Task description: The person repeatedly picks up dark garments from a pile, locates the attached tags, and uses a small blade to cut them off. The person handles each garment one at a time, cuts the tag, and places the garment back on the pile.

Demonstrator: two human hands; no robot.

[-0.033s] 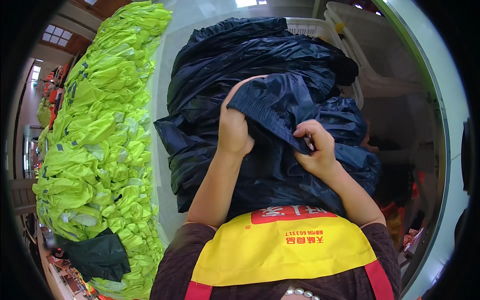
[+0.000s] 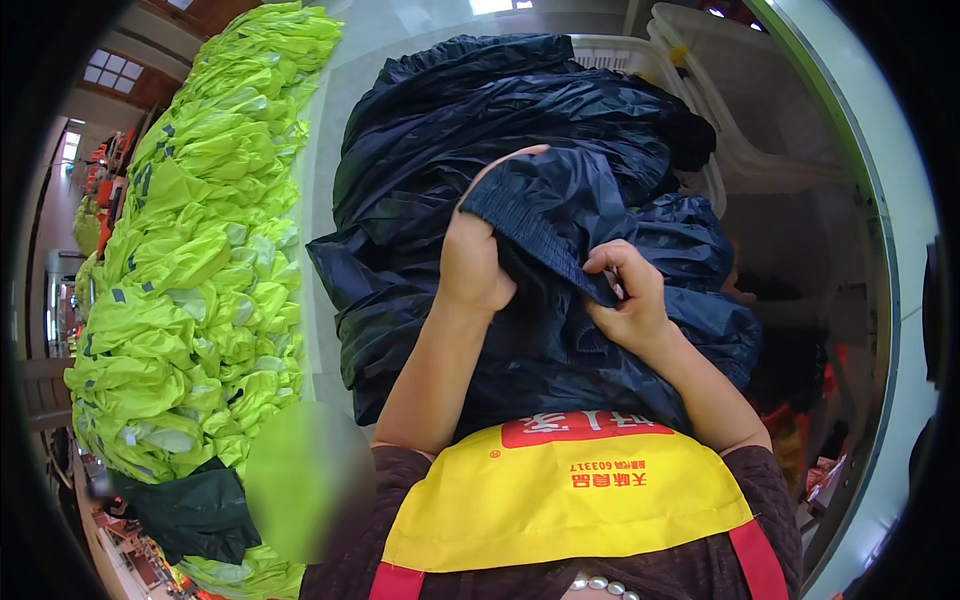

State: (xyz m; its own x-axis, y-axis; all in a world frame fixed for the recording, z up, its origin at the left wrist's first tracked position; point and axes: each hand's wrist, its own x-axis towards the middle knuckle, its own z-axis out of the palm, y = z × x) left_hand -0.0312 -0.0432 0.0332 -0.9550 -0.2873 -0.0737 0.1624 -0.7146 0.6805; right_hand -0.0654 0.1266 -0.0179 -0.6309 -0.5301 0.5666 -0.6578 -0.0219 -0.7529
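A dark navy garment (image 2: pixel 572 190) of thin, shiny fabric is between my hands, with a gathered elastic edge running slantwise. My left hand (image 2: pixel 474 255) is closed on the left end of that edge; its fingers are mostly hidden behind the cloth. At the right end, my right hand (image 2: pixel 630 295) pinches the elastic edge between thumb and curled fingers. Beneath and beyond lies a large heap of similar navy garments (image 2: pixel 470 110), loosely folded over one another.
To the left stretches a long pile of bright yellow-green garments (image 2: pixel 200 230), with a dark cloth (image 2: pixel 195 510) on its near end. A pale plastic crate (image 2: pixel 615 55) shows behind the navy heap. A light-coloured edge (image 2: pixel 905 250) curves along the right.
My left hand and the left end of the elastic edge have shifted slightly to the right. A blurred patch now covers part of the yellow-green pile near my left arm.
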